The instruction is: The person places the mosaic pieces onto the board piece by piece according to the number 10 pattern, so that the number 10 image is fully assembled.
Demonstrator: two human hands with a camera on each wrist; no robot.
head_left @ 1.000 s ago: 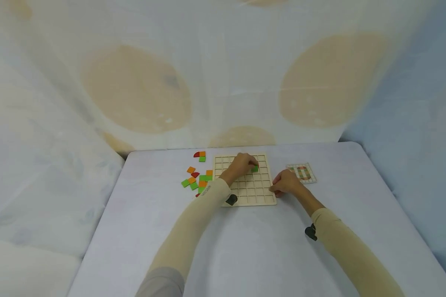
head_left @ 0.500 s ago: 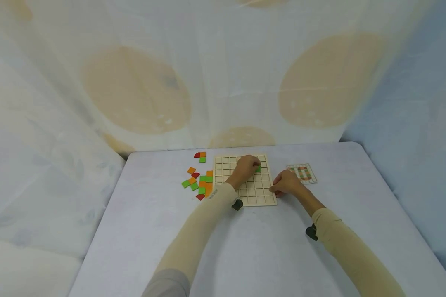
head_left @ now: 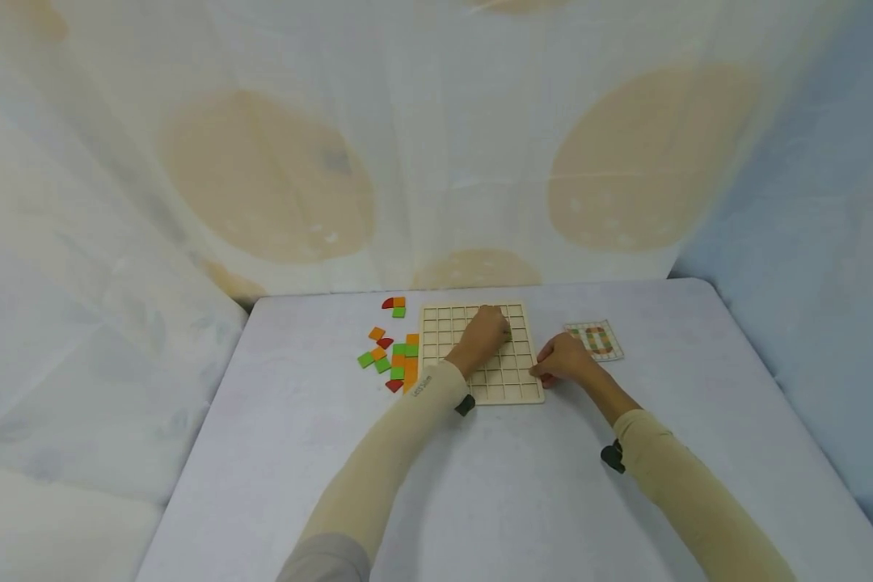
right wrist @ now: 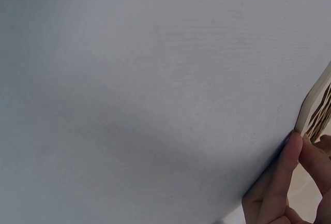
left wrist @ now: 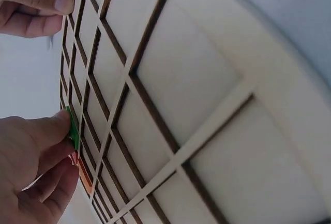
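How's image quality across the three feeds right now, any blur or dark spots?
Head view: even, soft light, sharp but the wooden grid board small. Left wrist: dim, close-up distortion; green square tile in the left hand soft. Right wrist: mostly featureless grey table, right hand shadowed.

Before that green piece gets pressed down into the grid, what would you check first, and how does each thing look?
1. Green tile pinched in the left hand: ok.
2. Tile square with its cell: cannot tell, fingers hide it.
3. Wooden grid board steadied at its right edge by the right hand: ok.
4. Nearby cells bare: ok in the left wrist view.
5. An orange tile also sits under the left fingers: cannot tell whether held.
6. Pattern card uncovered: ok.
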